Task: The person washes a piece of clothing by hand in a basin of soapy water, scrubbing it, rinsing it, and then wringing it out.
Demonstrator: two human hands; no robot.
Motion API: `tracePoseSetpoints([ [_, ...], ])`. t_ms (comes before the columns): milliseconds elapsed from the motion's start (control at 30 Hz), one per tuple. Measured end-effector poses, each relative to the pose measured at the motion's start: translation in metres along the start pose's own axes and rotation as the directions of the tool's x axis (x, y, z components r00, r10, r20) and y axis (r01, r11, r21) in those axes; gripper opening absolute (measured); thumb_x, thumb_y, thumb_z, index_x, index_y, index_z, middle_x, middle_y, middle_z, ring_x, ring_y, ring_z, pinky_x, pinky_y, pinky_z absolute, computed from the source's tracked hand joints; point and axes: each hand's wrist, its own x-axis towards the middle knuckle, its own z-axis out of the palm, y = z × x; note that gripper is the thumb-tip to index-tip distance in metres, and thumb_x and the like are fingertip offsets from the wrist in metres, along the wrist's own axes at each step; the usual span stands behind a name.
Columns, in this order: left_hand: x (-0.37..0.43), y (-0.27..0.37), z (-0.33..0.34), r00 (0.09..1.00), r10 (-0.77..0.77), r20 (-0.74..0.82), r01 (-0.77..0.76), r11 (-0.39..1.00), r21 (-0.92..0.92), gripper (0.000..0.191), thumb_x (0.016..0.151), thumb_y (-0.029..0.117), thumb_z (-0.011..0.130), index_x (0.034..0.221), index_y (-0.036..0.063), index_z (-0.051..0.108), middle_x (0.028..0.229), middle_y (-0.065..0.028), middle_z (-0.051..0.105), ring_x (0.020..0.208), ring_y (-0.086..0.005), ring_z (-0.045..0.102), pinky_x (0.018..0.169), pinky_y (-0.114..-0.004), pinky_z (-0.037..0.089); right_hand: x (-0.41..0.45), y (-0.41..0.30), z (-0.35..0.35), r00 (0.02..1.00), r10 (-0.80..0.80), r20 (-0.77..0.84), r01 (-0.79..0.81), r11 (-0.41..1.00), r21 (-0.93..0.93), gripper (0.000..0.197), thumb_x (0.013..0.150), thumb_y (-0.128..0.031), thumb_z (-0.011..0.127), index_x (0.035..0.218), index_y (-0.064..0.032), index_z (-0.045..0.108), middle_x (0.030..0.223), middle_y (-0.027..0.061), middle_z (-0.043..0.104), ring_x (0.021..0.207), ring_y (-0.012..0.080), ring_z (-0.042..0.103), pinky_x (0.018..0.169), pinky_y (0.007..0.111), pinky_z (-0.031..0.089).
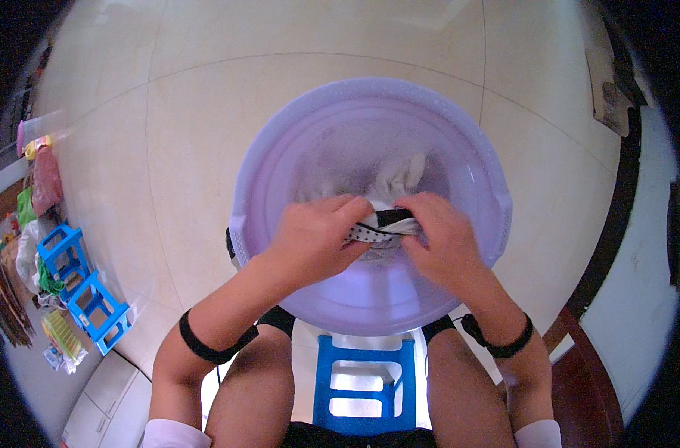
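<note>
A large round purple plastic basin (373, 89) with cloudy water in it stands on the floor before me. Over the water, my left hand (326, 235) and my right hand (443, 241) grip one bunched cloth (382, 232), white with dark dots and a black band, from its two sides. The fingers of both hands curl around the fabric and hide part of it. Beyond my hands, pale wet cloth (401, 176) lies partly under the water in the basin.
A blue plastic stool (365, 354) is between my knees. At the left stand more blue stools (96, 308) beside plastic bags (29, 255) and bundled sticks (9, 302). A dark red wooden piece of furniture (583, 386) is at the lower right, a cardboard piece (603, 101) at the upper right.
</note>
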Motion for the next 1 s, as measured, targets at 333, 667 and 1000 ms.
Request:
tracePoseSetpoints([
  [333,-0.023,0.065,-0.062,0.983,0.161,-0.091,-0.174,0.972,-0.159,0.029,0.054,0.021,0.065,0.076,0.0084,0.053,0.076,-0.0068,0.051,0.06,-0.0206,0.054,0.046,-0.027,0.043,-0.046,-0.051,-0.067,0.861,-0.391,-0.326,0.38,0.92,-0.097,0.032,0.052,-0.008,0.06,0.083,-0.0034,0.054,0.064,0.0096,0.05,0.05,0.0238,0.05,0.042,0.032,0.04],
  [667,-0.031,0.067,-0.059,0.951,0.283,-0.121,-0.294,0.953,-0.077,0.025,0.057,0.022,0.058,0.075,0.0058,0.052,0.073,-0.0094,0.05,0.055,-0.0223,0.054,0.042,-0.029,0.043,-0.054,-0.056,-0.07,0.927,-0.274,-0.256,0.29,0.957,0.028,0.037,0.058,-0.013,0.059,0.093,-0.0077,0.052,0.067,0.0083,0.05,0.055,0.0218,0.05,0.046,0.031,0.04],
  [1000,0.024,-0.02,0.025,0.991,-0.046,0.126,0.052,0.997,-0.049,0.034,0.067,0.022,0.059,0.096,0.0087,0.048,0.098,-0.0148,0.044,0.092,-0.0315,0.043,0.069,-0.04,0.041,0.025,0.017,0.011,0.987,0.15,0.065,-0.126,0.951,-0.281,0.033,0.068,-0.007,0.049,0.101,-0.0051,0.043,0.091,0.0165,0.045,0.081,0.0334,0.048,0.069,0.036,0.041],
])
